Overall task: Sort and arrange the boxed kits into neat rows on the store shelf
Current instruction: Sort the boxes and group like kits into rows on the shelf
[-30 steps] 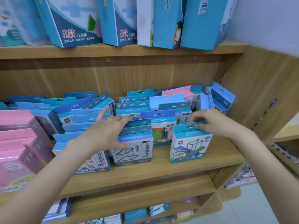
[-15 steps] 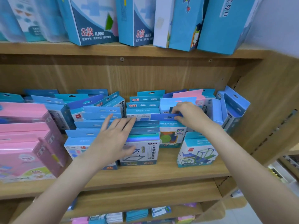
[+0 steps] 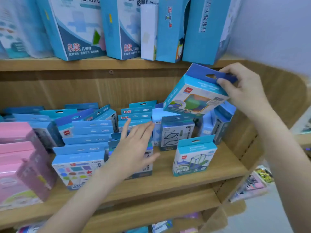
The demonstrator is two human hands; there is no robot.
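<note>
Aloft, the right hand (image 3: 242, 91) pinches a blue cardboard kit box (image 3: 195, 96) by its hang tab above the wooden shelf (image 3: 193, 180); the left hand (image 3: 133, 148) is spread wide; the tilted box may slip.

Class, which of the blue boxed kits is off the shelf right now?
The kit in the right hand, tilted in the air, pinched by its dark-blue hang tab; the others stand on the shelf.

Single head-worn wide-angle view, facing forward and slightly down at close range into a wooden store shelf (image 3: 193, 180). Edges bowed by the lens. No second view.
</note>
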